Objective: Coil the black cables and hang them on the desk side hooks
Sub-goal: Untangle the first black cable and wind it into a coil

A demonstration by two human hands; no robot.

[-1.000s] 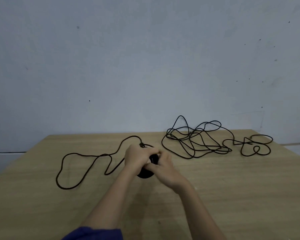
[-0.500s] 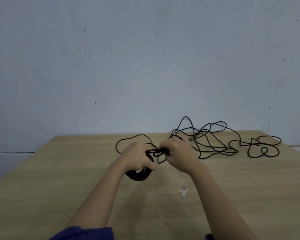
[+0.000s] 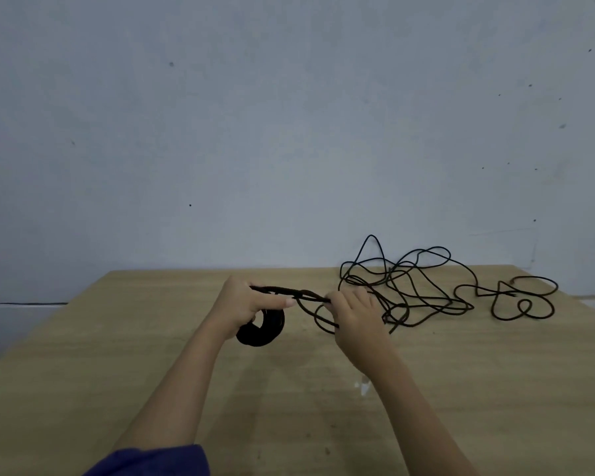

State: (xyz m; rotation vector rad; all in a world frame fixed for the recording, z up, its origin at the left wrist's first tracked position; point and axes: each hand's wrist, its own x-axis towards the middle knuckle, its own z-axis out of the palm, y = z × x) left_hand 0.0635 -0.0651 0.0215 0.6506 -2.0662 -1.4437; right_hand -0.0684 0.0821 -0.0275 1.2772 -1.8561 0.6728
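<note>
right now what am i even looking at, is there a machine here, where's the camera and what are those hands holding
No machine here: a person works with two bare hands. The single picture comes from a camera worn on their head, looking forward and down. The left hand grips a coiled bundle of black cable. The right hand pinches a strand running from that bundle, stretched between the hands. Both are over a wooden table. At its far right lies a loose tangle of black cable, not yet coiled. A small white scrap lies by the right forearm; a blue sleeve shows at the bottom.
</note>
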